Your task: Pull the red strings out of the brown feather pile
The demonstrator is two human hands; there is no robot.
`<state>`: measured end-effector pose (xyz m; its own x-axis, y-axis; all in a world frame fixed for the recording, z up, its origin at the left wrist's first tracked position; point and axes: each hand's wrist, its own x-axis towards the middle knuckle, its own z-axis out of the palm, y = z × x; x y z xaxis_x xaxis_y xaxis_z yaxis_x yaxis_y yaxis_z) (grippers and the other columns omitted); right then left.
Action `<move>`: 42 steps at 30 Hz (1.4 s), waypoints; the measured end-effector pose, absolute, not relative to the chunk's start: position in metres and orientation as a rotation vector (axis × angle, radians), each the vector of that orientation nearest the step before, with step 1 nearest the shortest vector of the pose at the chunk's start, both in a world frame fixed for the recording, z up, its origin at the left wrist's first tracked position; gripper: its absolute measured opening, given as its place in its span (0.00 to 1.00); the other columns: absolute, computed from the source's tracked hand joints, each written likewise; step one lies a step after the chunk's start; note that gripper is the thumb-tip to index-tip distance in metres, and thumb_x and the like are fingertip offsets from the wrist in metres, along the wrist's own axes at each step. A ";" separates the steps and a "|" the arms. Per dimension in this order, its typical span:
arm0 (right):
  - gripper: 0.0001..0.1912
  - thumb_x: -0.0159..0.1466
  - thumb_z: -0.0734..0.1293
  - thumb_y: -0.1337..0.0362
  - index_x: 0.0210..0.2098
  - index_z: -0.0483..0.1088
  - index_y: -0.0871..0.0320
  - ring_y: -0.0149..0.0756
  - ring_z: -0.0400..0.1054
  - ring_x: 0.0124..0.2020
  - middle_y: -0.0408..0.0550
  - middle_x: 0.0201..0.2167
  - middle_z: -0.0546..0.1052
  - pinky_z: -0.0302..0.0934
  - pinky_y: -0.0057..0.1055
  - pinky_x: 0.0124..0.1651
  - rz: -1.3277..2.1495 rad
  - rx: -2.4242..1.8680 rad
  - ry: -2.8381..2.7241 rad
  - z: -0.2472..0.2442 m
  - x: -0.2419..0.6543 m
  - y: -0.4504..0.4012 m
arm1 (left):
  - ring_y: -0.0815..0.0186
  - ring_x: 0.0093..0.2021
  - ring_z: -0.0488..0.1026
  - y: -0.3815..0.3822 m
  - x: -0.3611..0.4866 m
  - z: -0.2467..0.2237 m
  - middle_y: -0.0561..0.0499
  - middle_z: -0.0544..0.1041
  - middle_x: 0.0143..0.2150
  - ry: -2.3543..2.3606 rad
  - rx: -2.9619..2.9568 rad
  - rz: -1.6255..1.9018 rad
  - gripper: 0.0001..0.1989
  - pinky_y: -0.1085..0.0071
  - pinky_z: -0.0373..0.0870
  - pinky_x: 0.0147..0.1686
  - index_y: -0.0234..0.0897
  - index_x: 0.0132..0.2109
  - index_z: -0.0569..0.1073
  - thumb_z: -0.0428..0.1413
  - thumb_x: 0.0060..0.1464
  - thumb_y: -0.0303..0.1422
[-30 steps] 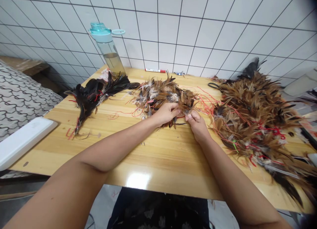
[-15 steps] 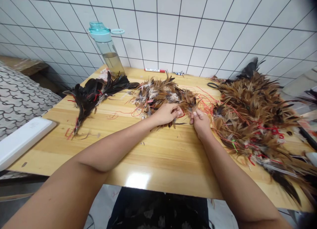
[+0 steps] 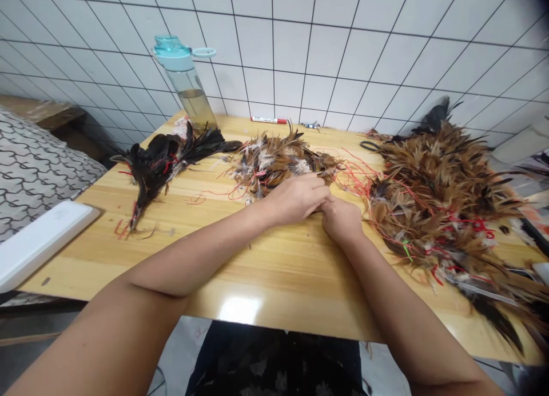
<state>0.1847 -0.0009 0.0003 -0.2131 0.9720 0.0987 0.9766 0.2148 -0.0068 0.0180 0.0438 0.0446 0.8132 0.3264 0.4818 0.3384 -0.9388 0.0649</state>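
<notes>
My left hand (image 3: 297, 198) and my right hand (image 3: 342, 218) meet at the near edge of a pile of brown feathers (image 3: 274, 159). Both are closed, knuckles up, and the fingertips touch or overlap. Whatever is pinched between them is hidden by the hands. Red string (image 3: 355, 179) lies loose just beyond my right hand, running towards a larger heap of brown feathers (image 3: 437, 173) at the right, where several bunches are tied with red. To the left lies a bunch of black feathers (image 3: 150, 164) with red ties.
A water bottle (image 3: 189, 82) stands at the back left, near a red marker (image 3: 268, 120) by the tiled wall. A white box-like object (image 3: 47, 242) rests at the left edge of the wooden table (image 3: 274, 282). A black loop (image 3: 369, 146) lies beside the large heap.
My hands were slightly apart and have come together. My left hand moved right and turned knuckles up, and my right hand shifted slightly left. The feather piles stay put.
</notes>
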 end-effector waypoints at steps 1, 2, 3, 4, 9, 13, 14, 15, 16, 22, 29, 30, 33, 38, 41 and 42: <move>0.18 0.65 0.54 0.67 0.46 0.73 0.53 0.39 0.69 0.36 0.53 0.42 0.77 0.51 0.32 0.32 -0.069 -1.844 -2.451 0.000 0.183 -0.002 | 0.65 0.36 0.67 0.049 0.015 0.044 0.46 0.73 0.33 -0.538 -2.982 -0.825 0.12 0.69 0.62 0.38 0.33 0.35 0.72 0.44 0.62 0.28; 0.18 0.65 0.55 0.67 0.47 0.72 0.53 0.39 0.69 0.37 0.52 0.43 0.77 0.52 0.32 0.32 -0.039 -1.777 -2.497 0.001 0.181 -0.003 | 0.65 0.37 0.68 0.054 0.013 0.044 0.46 0.73 0.33 -0.539 -3.006 -0.864 0.12 0.70 0.63 0.39 0.34 0.36 0.72 0.45 0.62 0.28; 0.18 0.64 0.55 0.68 0.47 0.72 0.52 0.38 0.68 0.37 0.51 0.43 0.77 0.52 0.32 0.32 0.000 -1.722 -2.515 0.001 0.180 -0.004 | 0.65 0.37 0.68 0.058 0.010 0.043 0.47 0.74 0.33 -0.552 -3.038 -0.897 0.12 0.70 0.63 0.40 0.34 0.36 0.72 0.45 0.61 0.28; 0.18 0.63 0.55 0.69 0.45 0.72 0.53 0.38 0.68 0.37 0.50 0.43 0.77 0.52 0.31 0.32 0.052 -1.675 -2.508 0.000 0.178 -0.005 | 0.66 0.37 0.68 0.062 0.008 0.042 0.47 0.74 0.33 -0.581 -3.071 -0.926 0.11 0.70 0.64 0.40 0.34 0.37 0.73 0.46 0.61 0.28; 0.13 0.62 0.54 0.69 0.26 0.66 0.56 0.35 0.65 0.31 0.48 0.29 0.73 0.55 0.30 0.34 0.393 -1.333 -2.265 0.001 0.174 -0.005 | 0.68 0.35 0.71 0.079 -0.002 0.029 0.49 0.76 0.33 -0.788 -3.218 -1.050 0.08 0.73 0.64 0.38 0.33 0.34 0.74 0.50 0.58 0.28; 0.17 0.66 0.54 0.60 0.20 0.57 0.54 0.33 0.61 0.26 0.43 0.20 0.65 0.55 0.30 0.33 0.541 -1.221 -1.935 -0.003 0.179 0.001 | 0.68 0.33 0.72 0.086 -0.001 0.012 0.47 0.77 0.33 -0.694 -3.375 -1.185 0.08 0.74 0.65 0.34 0.32 0.34 0.74 0.54 0.55 0.33; 0.18 0.66 0.54 0.59 0.20 0.56 0.54 0.33 0.60 0.25 0.42 0.20 0.64 0.55 0.30 0.33 0.570 -1.246 -1.848 -0.006 0.181 0.002 | 0.67 0.34 0.73 0.085 0.001 0.009 0.46 0.77 0.34 -0.664 -3.389 -1.181 0.09 0.74 0.65 0.35 0.32 0.34 0.74 0.53 0.55 0.33; 0.17 0.66 0.54 0.59 0.21 0.56 0.54 0.32 0.60 0.24 0.41 0.19 0.63 0.55 0.30 0.32 0.587 -1.286 -1.766 -0.009 0.183 0.004 | 0.66 0.35 0.73 0.083 0.004 0.005 0.46 0.77 0.34 -0.670 -3.377 -1.152 0.08 0.73 0.65 0.36 0.32 0.34 0.74 0.53 0.55 0.32; 0.16 0.66 0.54 0.59 0.22 0.56 0.54 0.32 0.59 0.23 0.41 0.19 0.63 0.55 0.30 0.32 0.588 -1.338 -1.691 -0.012 0.186 0.006 | 0.66 0.34 0.73 0.079 0.008 0.003 0.46 0.77 0.34 -0.701 -3.342 -1.089 0.08 0.72 0.66 0.36 0.32 0.33 0.74 0.51 0.56 0.30; 0.12 0.62 0.55 0.67 0.23 0.62 0.55 0.37 0.63 0.30 0.47 0.26 0.70 0.52 0.32 0.33 0.109 -1.741 -1.705 -0.013 0.193 0.007 | 0.65 0.33 0.70 0.043 0.031 0.005 0.47 0.75 0.30 -0.674 -3.111 -0.811 0.11 0.69 0.65 0.38 0.33 0.33 0.72 0.47 0.58 0.28; 0.13 0.65 0.56 0.66 0.37 0.72 0.55 0.34 0.65 0.29 0.50 0.36 0.76 0.47 0.32 0.29 -0.203 -1.935 -2.196 0.002 0.183 -0.003 | 0.63 0.35 0.66 0.039 0.026 0.027 0.45 0.72 0.31 -0.505 -2.883 -0.815 0.13 0.68 0.63 0.37 0.33 0.33 0.71 0.44 0.61 0.27; 0.14 0.65 0.55 0.67 0.39 0.72 0.55 0.34 0.65 0.29 0.50 0.37 0.76 0.46 0.32 0.29 -0.220 -1.908 -2.265 0.002 0.182 -0.004 | 0.63 0.35 0.66 0.044 0.022 0.030 0.45 0.72 0.31 -0.533 -2.878 -0.823 0.13 0.68 0.63 0.37 0.33 0.32 0.71 0.44 0.61 0.27; 0.16 0.64 0.55 0.69 0.42 0.72 0.55 0.35 0.66 0.30 0.50 0.38 0.76 0.47 0.33 0.29 -0.145 -1.790 -2.424 0.004 0.182 -0.005 | 0.64 0.36 0.67 0.059 0.012 0.034 0.45 0.73 0.32 -0.571 -2.954 -0.869 0.12 0.69 0.63 0.37 0.33 0.34 0.71 0.45 0.60 0.27; 0.12 0.61 0.55 0.71 0.30 0.68 0.56 0.35 0.66 0.33 0.49 0.34 0.75 0.52 0.30 0.33 0.271 -1.440 -2.317 0.003 0.179 -0.004 | 0.67 0.35 0.70 0.074 0.003 0.026 0.48 0.76 0.33 -0.698 -3.254 -0.979 0.09 0.72 0.63 0.38 0.34 0.35 0.74 0.49 0.57 0.27; 0.15 0.64 0.54 0.64 0.22 0.60 0.55 0.34 0.62 0.28 0.45 0.23 0.68 0.55 0.30 0.35 0.535 -1.256 -2.082 -0.002 0.177 -0.002 | 0.68 0.31 0.71 0.078 0.002 0.018 0.49 0.76 0.31 -0.789 -3.420 -1.085 0.08 0.74 0.63 0.34 0.33 0.33 0.74 0.52 0.55 0.32; 0.16 0.65 0.54 0.61 0.21 0.58 0.55 0.33 0.61 0.25 0.43 0.21 0.66 0.55 0.30 0.34 0.619 -1.235 -1.973 -0.005 0.177 -0.001 | 0.68 0.31 0.71 0.078 0.003 0.015 0.49 0.76 0.31 -0.774 -3.466 -1.138 0.09 0.74 0.64 0.34 0.33 0.33 0.74 0.53 0.54 0.34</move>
